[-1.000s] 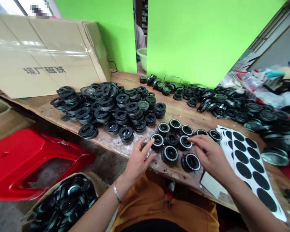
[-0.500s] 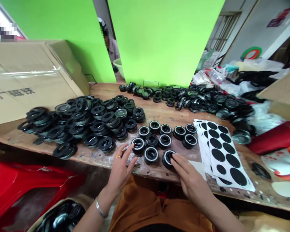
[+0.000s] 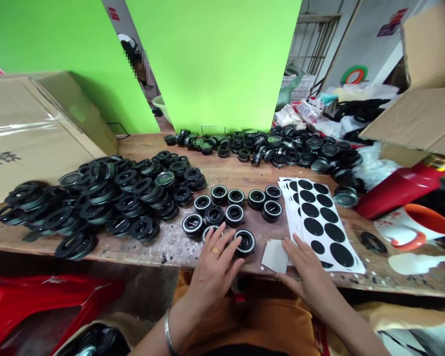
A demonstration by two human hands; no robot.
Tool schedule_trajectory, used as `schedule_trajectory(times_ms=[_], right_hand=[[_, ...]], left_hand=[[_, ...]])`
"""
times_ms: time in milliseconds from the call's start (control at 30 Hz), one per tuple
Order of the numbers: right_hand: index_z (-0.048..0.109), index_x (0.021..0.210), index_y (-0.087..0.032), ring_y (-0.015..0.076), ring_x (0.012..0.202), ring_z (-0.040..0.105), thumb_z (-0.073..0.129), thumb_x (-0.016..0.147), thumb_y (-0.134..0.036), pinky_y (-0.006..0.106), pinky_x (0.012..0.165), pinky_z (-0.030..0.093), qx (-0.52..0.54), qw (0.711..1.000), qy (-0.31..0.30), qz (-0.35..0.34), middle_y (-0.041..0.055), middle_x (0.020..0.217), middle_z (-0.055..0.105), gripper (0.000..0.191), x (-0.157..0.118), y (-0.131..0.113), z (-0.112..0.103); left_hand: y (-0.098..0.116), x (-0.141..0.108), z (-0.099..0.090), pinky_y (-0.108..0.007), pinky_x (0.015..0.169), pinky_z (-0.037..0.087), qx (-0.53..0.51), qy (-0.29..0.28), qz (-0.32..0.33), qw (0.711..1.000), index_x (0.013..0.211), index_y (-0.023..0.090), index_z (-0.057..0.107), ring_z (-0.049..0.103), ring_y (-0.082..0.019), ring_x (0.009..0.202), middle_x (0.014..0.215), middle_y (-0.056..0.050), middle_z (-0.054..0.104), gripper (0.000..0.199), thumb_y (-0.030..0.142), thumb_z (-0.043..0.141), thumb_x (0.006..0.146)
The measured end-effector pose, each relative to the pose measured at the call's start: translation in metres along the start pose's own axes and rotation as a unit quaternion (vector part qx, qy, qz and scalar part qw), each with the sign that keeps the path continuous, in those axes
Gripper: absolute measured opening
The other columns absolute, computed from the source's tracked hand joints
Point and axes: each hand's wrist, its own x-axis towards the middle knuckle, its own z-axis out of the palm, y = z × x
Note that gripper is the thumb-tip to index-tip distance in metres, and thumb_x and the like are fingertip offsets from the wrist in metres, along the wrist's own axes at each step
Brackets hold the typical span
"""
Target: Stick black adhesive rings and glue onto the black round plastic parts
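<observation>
My left hand (image 3: pixel 215 264), fingers spread, reaches over the front of a group of round black parts with pale rims (image 3: pixel 234 214). Its fingers partly hide one of them, and the fingertips are at the near edge of another, the front black ring part (image 3: pixel 245 242); whether they touch it I cannot tell. To the right, my right hand (image 3: pixel 309 272) has its fingers stretched out, holding nothing I can see. Its fingertips are at the right edge of a small pale grey card (image 3: pixel 275 255), beside white sheets of black round stickers (image 3: pixel 321 225).
Black ring parts (image 3: pixel 133 205) are heaped at the left beside a cardboard box (image 3: pixel 29 128). More small black parts (image 3: pixel 278 148) line the back. At right are a red bottle (image 3: pixel 396 193), an orange-lined mug (image 3: pixel 404 227) and a black ring (image 3: pixel 374 242). A person (image 3: pixel 148 81) is behind the green panels.
The view has turned rightward. My left hand has moved right across the front parts. My right hand has left the front ring part and moved to the pale card.
</observation>
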Motion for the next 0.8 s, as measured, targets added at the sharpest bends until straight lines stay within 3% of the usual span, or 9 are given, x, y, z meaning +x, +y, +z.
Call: schedule_trajectory(times_ms=[200, 333, 533, 600, 733, 800], right_hand=[[0.044, 0.133, -0.015, 0.0358, 0.130, 0.043, 0.060, 0.081, -0.019, 0.059, 0.103, 0.039, 0.014, 1.000, -0.003, 0.007, 0.0199, 0.133, 0.054, 0.055, 0.002, -0.005, 0.007], [0.045, 0.133, -0.016, 0.0309, 0.128, 0.046, 0.058, 0.084, -0.023, 0.051, 0.103, 0.042, 0.077, 0.996, -0.003, 0.046, 0.0168, 0.132, 0.054, 0.051, 0.005, -0.007, -0.007], [0.047, 0.131, -0.018, 0.0304, 0.108, 0.057, 0.060, 0.086, -0.043, 0.048, 0.091, 0.049, 0.043, 0.973, 0.116, 0.197, 0.0145, 0.121, 0.058, 0.053, 0.011, 0.004, -0.041], [0.049, 0.128, -0.017, 0.0309, 0.107, 0.056, 0.060, 0.085, -0.042, 0.048, 0.090, 0.049, 0.028, 0.979, 0.109, 0.171, 0.0149, 0.118, 0.059, 0.051, 0.009, 0.006, -0.040], [0.049, 0.128, -0.015, 0.0362, 0.119, 0.048, 0.062, 0.082, -0.032, 0.055, 0.094, 0.043, 0.010, 0.997, 0.021, 0.067, 0.0188, 0.125, 0.056, 0.050, 0.004, -0.001, -0.017], [0.048, 0.129, -0.014, 0.0379, 0.124, 0.043, 0.065, 0.079, -0.030, 0.056, 0.096, 0.041, 0.003, 0.999, -0.013, 0.052, 0.0197, 0.131, 0.052, 0.055, 0.006, -0.006, -0.009]], left_hand=[[0.013, 0.003, 0.010, -0.061, 0.110, 0.033, 0.030, -0.042, -0.006, 0.999, 0.126, 0.017, 0.054, 0.034, -0.031, 0.138, 0.136, -0.012, 0.053, 0.035, 0.019, 0.054, 0.091], [0.016, 0.004, 0.011, -0.060, 0.111, 0.031, 0.030, -0.038, -0.021, 0.999, 0.124, 0.017, 0.055, 0.032, -0.031, 0.140, 0.136, -0.012, 0.053, 0.034, 0.019, 0.054, 0.091], [0.017, 0.003, 0.015, -0.059, 0.112, 0.030, 0.017, -0.040, -0.028, 0.999, 0.127, 0.017, 0.054, 0.031, -0.030, 0.140, 0.138, -0.012, 0.051, 0.037, 0.018, 0.055, 0.090], [0.016, 0.002, 0.016, -0.059, 0.113, 0.030, 0.019, -0.039, -0.026, 0.999, 0.128, 0.016, 0.052, 0.030, -0.030, 0.140, 0.139, -0.013, 0.051, 0.039, 0.018, 0.056, 0.090], [0.014, 0.003, 0.017, -0.060, 0.112, 0.030, 0.027, -0.034, -0.022, 0.999, 0.129, 0.016, 0.051, 0.030, -0.031, 0.140, 0.138, -0.014, 0.051, 0.041, 0.018, 0.057, 0.089], [0.014, 0.004, 0.017, -0.061, 0.112, 0.030, 0.026, -0.036, -0.022, 0.999, 0.129, 0.017, 0.051, 0.030, -0.032, 0.140, 0.137, -0.014, 0.051, 0.041, 0.018, 0.057, 0.089]])
